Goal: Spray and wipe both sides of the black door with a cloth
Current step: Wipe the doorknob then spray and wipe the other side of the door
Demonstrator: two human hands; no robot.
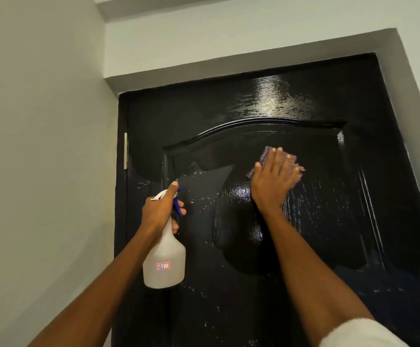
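While left hand (162, 209) grips one spray bottle (164, 259), right hand (274, 181) presses one cloth (270, 154) flat on door (229, 309).

You face a black door (291, 101) with a high-gloss finish, a wood-grain texture under the shine, and droplets beading on it. The cloth (269, 156) against it looks woven, with a ribbed purple-grey surface. Your spray bottle (165, 261) is translucent white matt plastic with a paper label. At the far left, the hinge (126, 151) looks like pale metal. The wall (41, 121) is smooth matt paint.
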